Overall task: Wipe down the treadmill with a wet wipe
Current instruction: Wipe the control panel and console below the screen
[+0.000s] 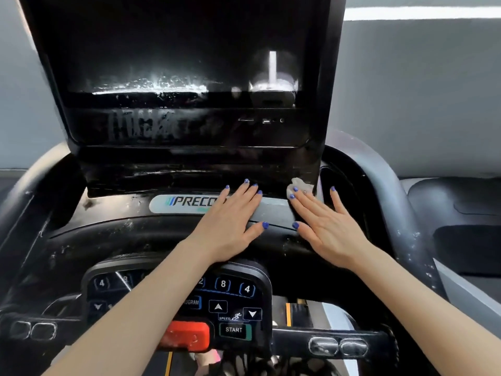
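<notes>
Both hands lie flat on the black plastic treadmill console (113, 229), fingers straight and pointing away toward the dark screen (179, 58). The left hand (230, 223) covers part of the pale logo strip (173, 203), holding nothing. The right hand (322, 226) presses a small crumpled white wet wipe (299, 184) under its fingertips, at the screen housing's lower right corner; the wad shows no clear long axis.

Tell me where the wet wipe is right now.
The wet wipe is bunched under the right hand's fingertips, right of centre in the head view, at the lower right corner of the screen housing.
</notes>
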`<state>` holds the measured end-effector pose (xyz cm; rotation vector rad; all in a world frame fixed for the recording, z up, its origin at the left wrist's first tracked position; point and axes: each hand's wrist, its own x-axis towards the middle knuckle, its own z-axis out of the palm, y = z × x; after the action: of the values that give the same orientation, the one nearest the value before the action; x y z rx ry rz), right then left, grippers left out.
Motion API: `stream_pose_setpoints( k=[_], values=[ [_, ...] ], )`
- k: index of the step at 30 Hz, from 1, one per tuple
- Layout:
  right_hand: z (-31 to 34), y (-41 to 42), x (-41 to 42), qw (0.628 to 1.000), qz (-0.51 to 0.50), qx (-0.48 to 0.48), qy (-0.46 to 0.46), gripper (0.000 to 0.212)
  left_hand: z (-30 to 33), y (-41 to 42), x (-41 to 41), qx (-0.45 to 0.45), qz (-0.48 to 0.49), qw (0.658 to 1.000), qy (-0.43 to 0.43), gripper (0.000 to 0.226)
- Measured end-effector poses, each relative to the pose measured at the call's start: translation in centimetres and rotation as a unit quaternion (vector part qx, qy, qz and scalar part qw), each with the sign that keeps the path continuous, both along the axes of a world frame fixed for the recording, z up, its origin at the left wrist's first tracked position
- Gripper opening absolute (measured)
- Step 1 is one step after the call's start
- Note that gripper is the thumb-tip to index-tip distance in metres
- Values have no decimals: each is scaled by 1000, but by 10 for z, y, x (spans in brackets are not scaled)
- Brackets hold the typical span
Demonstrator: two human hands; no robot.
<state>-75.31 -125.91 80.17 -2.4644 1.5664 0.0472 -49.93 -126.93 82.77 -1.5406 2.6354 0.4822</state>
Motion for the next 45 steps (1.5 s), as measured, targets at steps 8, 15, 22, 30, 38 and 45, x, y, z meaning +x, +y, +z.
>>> stream_pose_setpoints(
  k=[8,15,22,30,38,45],
  values=[
    [5,-19,-2,999,10,-31,11,76,-3,-7,-15,-8,-28,999,-16,86],
    [-4,-8,-30,998,56,-19,-39,79,-7,-12,-26,-23,-34,998,-38,81],
    [-21,-32,-41,959,127,-217,-129,48,-11,-16,-35,-32,-82,995,-44,75],
    [-26,-51,-61,918,84,-350,-164,37,-17,-16,-34,-85,-91,991,-48,63],
    [-37,-105,-76,906,-12,-387,-170,34,-19,-16,-36,-108,-92,987,-71,61],
    [-46,-118,-64,932,-32,-321,-168,32,-19,-17,-38,-112,-90,987,-70,61]
  ],
)
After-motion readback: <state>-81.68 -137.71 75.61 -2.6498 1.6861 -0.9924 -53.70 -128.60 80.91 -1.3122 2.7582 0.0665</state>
